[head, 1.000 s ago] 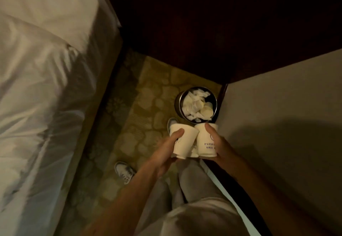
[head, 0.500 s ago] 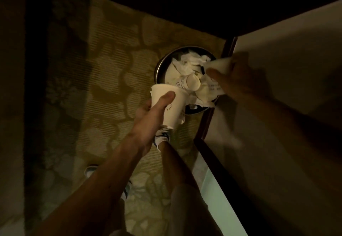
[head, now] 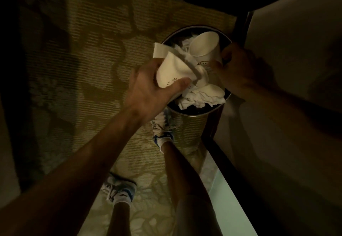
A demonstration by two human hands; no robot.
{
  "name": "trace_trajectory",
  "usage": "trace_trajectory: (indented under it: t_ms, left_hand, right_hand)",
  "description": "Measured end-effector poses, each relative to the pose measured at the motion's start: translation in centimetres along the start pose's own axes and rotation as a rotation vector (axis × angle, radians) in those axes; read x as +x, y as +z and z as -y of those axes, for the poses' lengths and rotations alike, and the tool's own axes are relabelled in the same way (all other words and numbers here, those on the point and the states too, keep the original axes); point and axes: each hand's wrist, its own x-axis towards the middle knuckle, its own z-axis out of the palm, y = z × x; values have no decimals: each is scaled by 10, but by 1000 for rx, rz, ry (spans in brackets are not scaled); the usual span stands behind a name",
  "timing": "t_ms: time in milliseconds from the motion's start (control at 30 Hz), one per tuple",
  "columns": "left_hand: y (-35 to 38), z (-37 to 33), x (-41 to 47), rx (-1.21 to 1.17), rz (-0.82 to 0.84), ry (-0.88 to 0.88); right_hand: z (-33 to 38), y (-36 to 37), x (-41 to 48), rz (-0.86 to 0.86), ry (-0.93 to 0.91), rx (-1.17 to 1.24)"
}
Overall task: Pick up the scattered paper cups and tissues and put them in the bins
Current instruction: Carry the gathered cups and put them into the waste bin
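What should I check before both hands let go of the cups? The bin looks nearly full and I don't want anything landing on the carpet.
1. Left hand grip on its paper cup: ok, fingers wrapped around it.
2. Right hand grip on the second cup: ok.
3. Both cups over the bin opening: ok.
4. Room inside the bin: not ok, tissues and cups piled to the rim.
5. Left cup intact: not ok, crumpled.
6. Bin standing steady: cannot tell.

A dim carpeted room, likely a home or hotel room: patterned carpet (head: 88,54), a small metal waste bin (head: 187,122), a plain wall (head: 288,54).
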Motion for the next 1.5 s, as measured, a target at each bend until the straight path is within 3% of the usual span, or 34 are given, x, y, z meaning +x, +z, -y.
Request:
trace_trajectory:
  t_ms: [67, 133, 300, 433, 567, 667, 733, 833, 900, 1000, 1100, 1200, 1300, 1500]
  left_hand:
    - [-1, -1, 9, 310, 49, 130]
    - [-2, -6, 17, 476, 91, 214]
    - [-1, -7, 23, 476, 17, 389]
    - [5, -2, 24, 497, 89, 282]
    - [6, -13, 27, 163, 135, 106]
    - [10, -20, 10, 147, -67, 136]
    - [15, -22, -12, -84, -187, 28]
    - [26, -14, -42, -543, -197, -198]
    - [35, -4, -60, -568, -186, -331]
    - [54, 6, -77, -607, -202, -437]
    - [65, 9, -74, -621, -195, -445]
    - [74, 12, -63, -501, -67, -407]
    - [79, 15, -50, -357, 21, -312]
    - [80, 22, -16, -170, 54, -320]
  right_hand:
    - [-9, 2, 0, -25, -2, 91]
    - [-18, 2, 1, -53, 18, 175]
    - [-35, 8, 1, -102, 61, 269]
    - [-40, 14, -7, -126, 71, 346]
    - [-37, 18, -30, -158, 98, 418]
    - [-29, 22, -59, -150, 157, 547]
    - [-23, 29, -83, -53, 231, 671]
    - [-15, 43, -118, 188, 379, 839]
    - [-16, 52, -138, 300, 403, 940]
    - [-22, 59, -153, 297, 394, 1024]
    - [-27, 58, -148, 194, 470, 960]
    - [-33, 52, -131, 157, 460, 807]
    - [-40, 45, -110, 161, 403, 665]
    - [-37, 52, -69, 125, 282, 465]
